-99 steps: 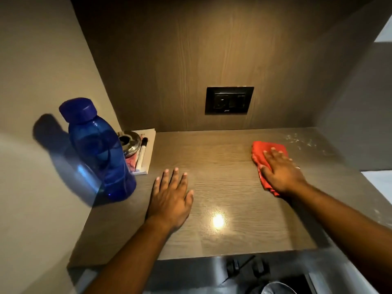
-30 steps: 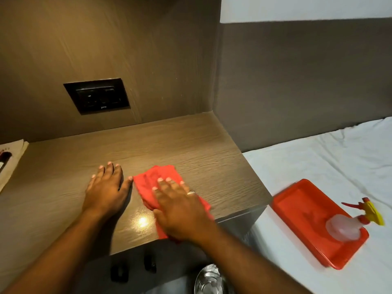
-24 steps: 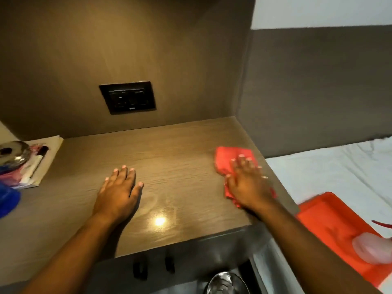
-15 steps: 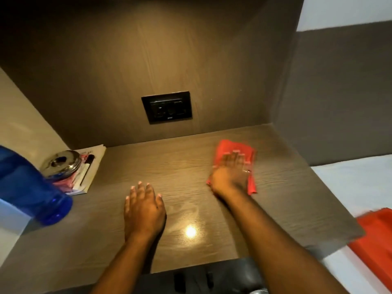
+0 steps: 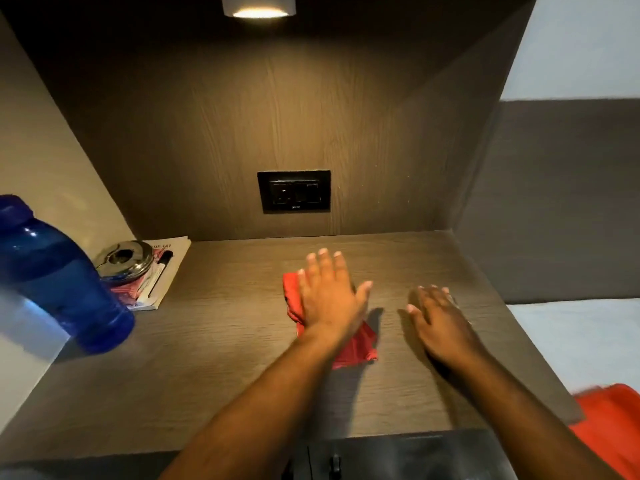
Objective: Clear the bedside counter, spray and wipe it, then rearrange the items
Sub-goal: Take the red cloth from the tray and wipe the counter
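L hand (image 5: 332,299) flat, open, pressing red cloth (image 5: 356,344) on worktop (image 5: 225,358); R hand (image 5: 440,323) open, empty, just right of it.

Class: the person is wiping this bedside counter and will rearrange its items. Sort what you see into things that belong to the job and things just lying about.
Belongs to the job:
red cloth under the left hand
right hand
counter
blue bottle
metal ashtray
booklet
pen

Just lying about:
wall socket
lamp
red tray

My wood-grain counter (image 5: 242,368) carries a blue bottle (image 5: 65,282), a booklet (image 5: 162,271) and a red cloth (image 5: 356,344).
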Available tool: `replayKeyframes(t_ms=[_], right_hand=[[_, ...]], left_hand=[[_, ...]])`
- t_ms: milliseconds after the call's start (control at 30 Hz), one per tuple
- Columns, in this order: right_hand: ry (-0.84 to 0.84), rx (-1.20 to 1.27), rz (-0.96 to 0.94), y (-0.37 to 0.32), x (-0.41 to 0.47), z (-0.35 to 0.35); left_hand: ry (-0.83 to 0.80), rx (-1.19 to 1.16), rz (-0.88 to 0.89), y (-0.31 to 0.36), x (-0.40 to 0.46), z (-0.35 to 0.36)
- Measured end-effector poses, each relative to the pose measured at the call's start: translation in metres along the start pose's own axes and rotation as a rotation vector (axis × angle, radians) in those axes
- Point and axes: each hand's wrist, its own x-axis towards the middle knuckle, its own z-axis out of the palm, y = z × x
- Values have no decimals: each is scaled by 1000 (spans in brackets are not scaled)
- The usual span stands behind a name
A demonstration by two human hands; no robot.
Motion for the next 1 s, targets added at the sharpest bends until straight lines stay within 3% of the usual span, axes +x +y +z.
replayKeyframes(t_ms=[133, 300, 433, 700, 867, 1000], right_hand=[[43, -109, 1, -6, 1, 17], [20, -200, -69, -55, 3, 60], [18, -210, -95, -96, 3, 79], [57, -240, -93, -102, -1, 81], [78, -228, -94, -100, -1, 81], [81, -231, -85, -103, -1, 82]], left_hand=[[-178, 41, -176, 9, 10, 22], [-166, 140, -3, -72, -33, 6], [-170, 196, -2, -164, -81, -34], [-141, 314, -60, -317, -161, -90], [-125, 286, -51, -343, -162, -98], [-74, 190, -174, -306, -149, -83]])
